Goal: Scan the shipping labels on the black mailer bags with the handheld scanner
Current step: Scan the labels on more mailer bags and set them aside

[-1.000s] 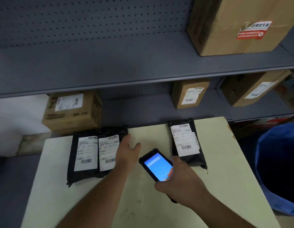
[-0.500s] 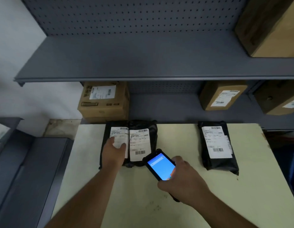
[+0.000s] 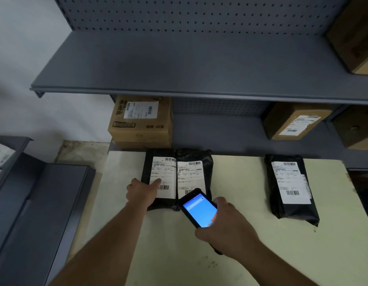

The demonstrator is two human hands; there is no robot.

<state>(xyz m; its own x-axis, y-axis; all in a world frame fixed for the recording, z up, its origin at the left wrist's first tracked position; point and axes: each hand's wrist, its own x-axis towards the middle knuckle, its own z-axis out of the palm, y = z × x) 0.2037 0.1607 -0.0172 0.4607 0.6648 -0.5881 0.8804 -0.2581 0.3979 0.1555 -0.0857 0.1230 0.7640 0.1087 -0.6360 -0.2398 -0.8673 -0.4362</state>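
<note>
Three black mailer bags with white shipping labels lie on the pale table [image 3: 240, 203]. Two sit side by side at the far left: the left bag [image 3: 150, 162] and the middle bag [image 3: 201, 157]. The third bag [image 3: 292, 209] lies apart at the right. My left hand [image 3: 141, 190] rests on the left bag, fingers on the lower part of its label. My right hand [image 3: 226, 226] grips the handheld scanner [image 3: 199, 209], whose blue screen is lit; its top end overlaps the lower corner of the middle bag's label.
Grey metal shelving [image 3: 179, 65] rises behind the table. Cardboard boxes stand on it: one [image 3: 141, 124] just behind the bags, others [image 3: 294, 122] to the right and one at the top right [image 3: 356, 34]. A lower grey surface [image 3: 45, 203] lies left of the table.
My left hand has slid left from beside the paired bags onto the left bag's label. The scanner has moved left toward the middle bag. The view has turned left.
</note>
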